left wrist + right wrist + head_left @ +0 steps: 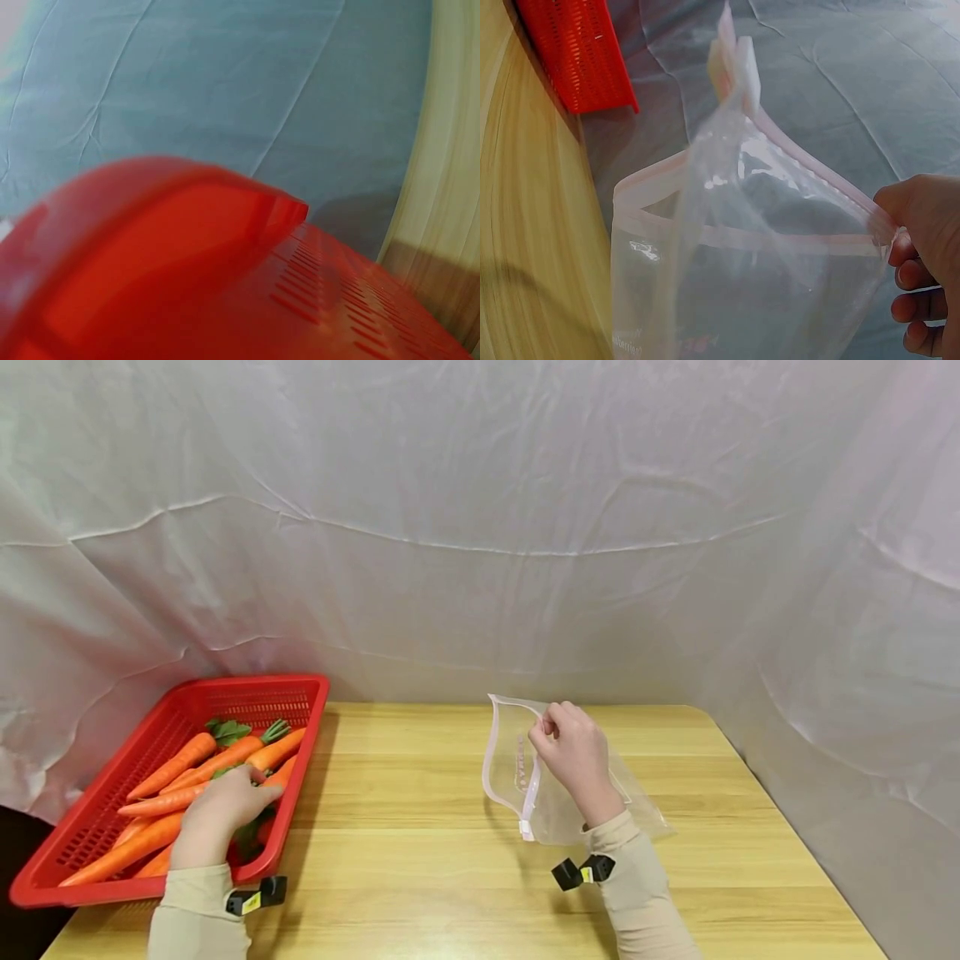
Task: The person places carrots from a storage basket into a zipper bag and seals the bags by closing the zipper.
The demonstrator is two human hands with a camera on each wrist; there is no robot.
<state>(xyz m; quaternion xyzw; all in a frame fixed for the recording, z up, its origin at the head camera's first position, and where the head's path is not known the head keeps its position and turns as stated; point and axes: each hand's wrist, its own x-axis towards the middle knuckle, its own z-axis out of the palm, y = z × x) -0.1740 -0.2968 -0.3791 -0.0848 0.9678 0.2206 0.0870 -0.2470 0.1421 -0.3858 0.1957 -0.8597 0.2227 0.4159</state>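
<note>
In the head view, my left hand (228, 802) reaches down into a red basket (318, 710) among orange carrots (153, 839). Its thumb and forefinger lie beside a carrot at the basket's right side; the other fingers are hidden, so a hold cannot be made out. My right hand (577, 752) pinches the rim of a clear zip bag (558, 810) between thumb and forefinger. The bag's mouth gapes to the left, with a white slider (527, 831) at its near corner. In the right wrist view, the bag (757, 300) hangs from the pinching fingers, nothing visible inside it.
The basket stands at the left of the wooden table (420, 877), its wall (352, 300) filling much of the left wrist view. Green leafy tops (228, 731) show among the carrots. A pale cloth (480, 610) hangs behind the table and along the right.
</note>
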